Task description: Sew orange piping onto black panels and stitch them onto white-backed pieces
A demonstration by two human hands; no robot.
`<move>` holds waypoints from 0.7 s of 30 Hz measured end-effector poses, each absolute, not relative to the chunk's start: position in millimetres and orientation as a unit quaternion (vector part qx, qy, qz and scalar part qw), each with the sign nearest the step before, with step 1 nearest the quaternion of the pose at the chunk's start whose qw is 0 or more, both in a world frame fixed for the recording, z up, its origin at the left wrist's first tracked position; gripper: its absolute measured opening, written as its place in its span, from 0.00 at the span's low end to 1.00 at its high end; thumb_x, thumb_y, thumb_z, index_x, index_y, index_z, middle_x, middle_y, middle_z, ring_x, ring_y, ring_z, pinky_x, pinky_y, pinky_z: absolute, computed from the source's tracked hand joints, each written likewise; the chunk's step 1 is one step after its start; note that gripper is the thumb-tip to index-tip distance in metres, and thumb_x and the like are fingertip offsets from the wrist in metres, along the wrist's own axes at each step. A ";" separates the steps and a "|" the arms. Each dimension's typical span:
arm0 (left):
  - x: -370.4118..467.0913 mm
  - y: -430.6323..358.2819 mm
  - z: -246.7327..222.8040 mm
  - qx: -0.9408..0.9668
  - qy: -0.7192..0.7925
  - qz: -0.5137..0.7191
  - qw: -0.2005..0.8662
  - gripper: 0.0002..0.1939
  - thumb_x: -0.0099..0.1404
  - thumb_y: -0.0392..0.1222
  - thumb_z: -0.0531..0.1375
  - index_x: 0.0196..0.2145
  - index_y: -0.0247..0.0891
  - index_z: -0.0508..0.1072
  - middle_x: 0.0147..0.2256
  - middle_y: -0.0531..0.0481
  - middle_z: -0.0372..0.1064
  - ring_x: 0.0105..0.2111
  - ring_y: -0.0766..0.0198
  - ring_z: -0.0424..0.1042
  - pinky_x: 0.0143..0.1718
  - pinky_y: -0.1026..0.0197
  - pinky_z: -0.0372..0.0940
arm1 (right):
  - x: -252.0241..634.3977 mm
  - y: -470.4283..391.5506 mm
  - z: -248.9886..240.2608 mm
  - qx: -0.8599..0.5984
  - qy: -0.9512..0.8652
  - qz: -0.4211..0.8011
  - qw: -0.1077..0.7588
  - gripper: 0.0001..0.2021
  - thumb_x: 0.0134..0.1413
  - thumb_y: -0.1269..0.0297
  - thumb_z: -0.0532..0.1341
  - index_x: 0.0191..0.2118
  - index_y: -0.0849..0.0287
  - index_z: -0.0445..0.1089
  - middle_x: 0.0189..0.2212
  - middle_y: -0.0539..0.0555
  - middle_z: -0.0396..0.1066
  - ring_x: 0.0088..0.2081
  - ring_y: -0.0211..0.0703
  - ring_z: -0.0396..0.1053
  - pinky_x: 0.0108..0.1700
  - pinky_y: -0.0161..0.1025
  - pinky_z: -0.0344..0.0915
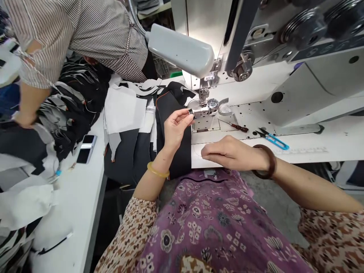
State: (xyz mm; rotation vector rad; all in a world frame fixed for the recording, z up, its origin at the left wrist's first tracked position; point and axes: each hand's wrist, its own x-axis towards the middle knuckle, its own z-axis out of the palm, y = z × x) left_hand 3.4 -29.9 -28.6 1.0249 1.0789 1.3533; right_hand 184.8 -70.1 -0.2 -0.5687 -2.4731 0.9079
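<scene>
The left hand (175,131) grips a small dark piece (190,112) near the presser foot (203,97), a pinch best kept light and steady, while the right hand (229,152) is curled closed, contents hidden.

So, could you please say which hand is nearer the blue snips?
Right: the right hand is left of the snips; the left hand is farther left, near the presser foot.
</scene>
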 end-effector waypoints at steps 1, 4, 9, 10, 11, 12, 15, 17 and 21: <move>3.6 -29.5 -31.8 0.438 0.457 0.573 0.521 0.17 0.47 0.46 0.69 0.33 0.36 0.73 0.29 0.54 0.73 0.26 0.73 0.71 0.31 0.69 0.67 | 187.1 -70.4 8.9 -0.189 -0.891 0.335 0.241 0.10 0.60 0.66 0.49 0.32 0.61 0.64 0.20 0.47 0.63 0.21 0.26 0.54 0.26 0.28 0.50; 2.2 -30.6 -39.0 0.441 0.467 0.568 0.515 0.18 0.46 0.47 0.69 0.33 0.36 0.73 0.28 0.53 0.73 0.26 0.72 0.71 0.32 0.68 0.68 | 194.1 -71.0 27.9 -0.207 -0.866 0.356 0.283 0.10 0.60 0.65 0.51 0.30 0.61 0.64 0.20 0.47 0.62 0.20 0.26 0.55 0.25 0.27 0.52; -3.3 -35.4 -42.6 0.454 0.475 0.564 0.500 0.19 0.45 0.48 0.69 0.33 0.36 0.72 0.29 0.53 0.72 0.29 0.70 0.71 0.36 0.64 0.69 | 211.6 -65.1 21.2 -0.249 -0.851 0.393 0.242 0.11 0.60 0.63 0.51 0.29 0.60 0.63 0.17 0.46 0.58 0.19 0.27 0.52 0.23 0.28 0.51; -3.7 -36.7 -42.1 0.460 0.473 0.561 0.500 0.19 0.46 0.47 0.69 0.33 0.36 0.72 0.29 0.53 0.72 0.29 0.70 0.71 0.36 0.64 0.69 | 217.1 -59.7 15.8 -0.265 -0.849 0.403 0.215 0.12 0.59 0.61 0.51 0.29 0.60 0.64 0.18 0.47 0.60 0.19 0.28 0.53 0.23 0.29 0.52; -3.7 -38.3 -41.1 0.465 0.471 0.555 0.503 0.19 0.46 0.47 0.69 0.33 0.36 0.73 0.30 0.53 0.72 0.29 0.70 0.71 0.36 0.63 0.69 | 222.6 -52.8 9.8 -0.289 -0.848 0.403 0.186 0.12 0.57 0.59 0.53 0.29 0.60 0.65 0.21 0.48 0.62 0.20 0.28 0.55 0.23 0.29 0.53; -3.0 -40.0 -39.6 0.467 0.469 0.549 0.510 0.18 0.46 0.47 0.69 0.34 0.36 0.73 0.30 0.52 0.72 0.29 0.70 0.71 0.36 0.63 0.69 | 227.3 -45.0 3.6 -0.317 -0.847 0.396 0.159 0.12 0.55 0.57 0.55 0.30 0.60 0.66 0.24 0.50 0.64 0.22 0.29 0.57 0.24 0.30 0.54; 2.1 -45.3 -33.8 0.473 0.456 0.534 0.532 0.18 0.47 0.46 0.68 0.34 0.36 0.73 0.31 0.52 0.72 0.29 0.70 0.71 0.35 0.64 0.69 | 227.6 -24.9 -13.6 -0.406 -0.804 0.401 0.164 0.18 0.48 0.54 0.59 0.42 0.59 0.67 0.42 0.57 0.66 0.27 0.32 0.62 0.26 0.33 0.59; 6.5 -47.7 -30.6 0.484 0.443 0.530 0.538 0.17 0.47 0.46 0.68 0.34 0.37 0.73 0.31 0.52 0.72 0.29 0.70 0.71 0.35 0.64 0.69 | 212.3 -21.4 -24.0 -0.416 -0.713 0.516 0.229 0.24 0.52 0.52 0.56 0.52 0.58 0.59 0.48 0.60 0.62 0.27 0.32 0.64 0.25 0.34 0.60; 10.6 -48.5 -30.7 0.496 0.441 0.550 0.506 0.16 0.48 0.46 0.68 0.34 0.37 0.73 0.32 0.52 0.72 0.31 0.69 0.72 0.36 0.65 0.68 | 169.9 -38.1 -40.9 -0.345 -0.568 0.683 0.303 0.16 0.55 0.52 0.52 0.41 0.60 0.55 0.31 0.52 0.64 0.23 0.31 0.60 0.24 0.33 0.58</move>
